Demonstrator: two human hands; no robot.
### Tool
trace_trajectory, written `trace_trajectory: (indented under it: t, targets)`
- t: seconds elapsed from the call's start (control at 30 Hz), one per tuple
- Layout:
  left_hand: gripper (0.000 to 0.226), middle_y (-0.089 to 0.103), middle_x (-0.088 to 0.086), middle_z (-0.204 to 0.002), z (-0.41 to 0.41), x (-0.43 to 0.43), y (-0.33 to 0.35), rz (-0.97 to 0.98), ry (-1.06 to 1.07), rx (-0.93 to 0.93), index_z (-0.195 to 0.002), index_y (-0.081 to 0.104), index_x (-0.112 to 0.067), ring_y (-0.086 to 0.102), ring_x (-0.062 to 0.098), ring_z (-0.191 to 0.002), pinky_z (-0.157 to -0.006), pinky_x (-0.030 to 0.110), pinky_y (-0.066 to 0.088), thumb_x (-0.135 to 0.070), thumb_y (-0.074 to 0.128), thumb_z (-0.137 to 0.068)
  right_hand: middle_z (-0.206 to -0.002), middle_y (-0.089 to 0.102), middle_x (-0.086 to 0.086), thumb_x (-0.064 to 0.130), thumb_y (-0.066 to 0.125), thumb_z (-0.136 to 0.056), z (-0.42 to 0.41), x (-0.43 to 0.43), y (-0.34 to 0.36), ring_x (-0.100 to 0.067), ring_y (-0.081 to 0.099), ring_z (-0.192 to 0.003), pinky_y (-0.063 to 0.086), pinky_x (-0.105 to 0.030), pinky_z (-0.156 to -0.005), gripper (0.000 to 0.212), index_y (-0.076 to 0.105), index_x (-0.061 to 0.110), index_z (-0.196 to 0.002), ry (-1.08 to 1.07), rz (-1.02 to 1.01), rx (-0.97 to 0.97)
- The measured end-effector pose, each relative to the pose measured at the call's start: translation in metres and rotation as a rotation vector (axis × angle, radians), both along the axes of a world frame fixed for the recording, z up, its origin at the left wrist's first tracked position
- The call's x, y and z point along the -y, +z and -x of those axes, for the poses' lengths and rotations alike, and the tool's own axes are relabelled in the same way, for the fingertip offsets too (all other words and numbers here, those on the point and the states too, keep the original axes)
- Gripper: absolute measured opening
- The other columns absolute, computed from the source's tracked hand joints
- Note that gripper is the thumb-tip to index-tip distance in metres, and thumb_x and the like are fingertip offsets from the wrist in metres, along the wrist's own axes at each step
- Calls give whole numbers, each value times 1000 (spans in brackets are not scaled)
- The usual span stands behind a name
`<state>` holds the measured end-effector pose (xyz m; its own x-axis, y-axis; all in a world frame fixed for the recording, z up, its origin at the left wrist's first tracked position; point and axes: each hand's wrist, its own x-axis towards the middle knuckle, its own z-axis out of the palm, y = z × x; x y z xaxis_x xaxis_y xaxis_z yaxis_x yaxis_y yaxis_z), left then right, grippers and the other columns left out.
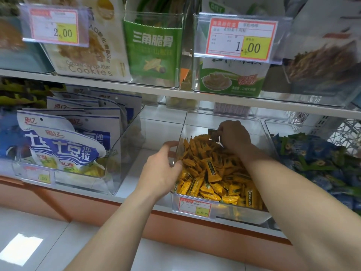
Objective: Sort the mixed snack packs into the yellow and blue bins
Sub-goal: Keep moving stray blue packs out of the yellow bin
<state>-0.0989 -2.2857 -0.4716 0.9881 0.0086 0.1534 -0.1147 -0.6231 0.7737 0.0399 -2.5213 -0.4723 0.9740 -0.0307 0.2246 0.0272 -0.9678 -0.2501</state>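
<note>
I have a single view: a wide-angle camera on the head. It faces forward and down onto the lower shelf (129, 189) and sits near the clear bin (237, 213) at frame centre. The upper shelf (117, 85) crosses the top of the frame; the floor (45, 227) shows at bottom left.

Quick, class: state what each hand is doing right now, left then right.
Left hand: grips the left wall of the clear bin of yellow snack packs.
Right hand: pinches a small dark snack pack above the yellow ones.
</note>
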Motion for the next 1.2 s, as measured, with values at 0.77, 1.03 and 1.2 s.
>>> trace_trajectory:
  t: [0.77,1.03,1.2]
  targets:
    - [53,39,-9,-154,19,101,-5,-662,-391,66,-141,45,-45,32,23,-140,-111,42,36,-63,46,-91,-89,77,-7,30,72,-90,197,211,48,-24,70,-85,38,-24,-70,17,78,14,-91,-425,-456,276]
    - [53,49,-11,-142,-6,97,-11,-768,-368,21,-115,65,-46,37,19,-136,-104,39,40,-79,48,-78,-95,67,-15,37,61,-87,208,199,56,-38,65,-88,49,-37,-65,29,69,17,-106,-388,1,255]
    - [30,56,-13,-128,-15,89,-11,-654,-374,77,-103,69,-46,43,14,-126,-90,31,41,-62,65,-79,-114,67,-13,32,63,-87,214,157,73,-37,60,-104,51,-41,-82,34,71,19,-117,-242,46,330]
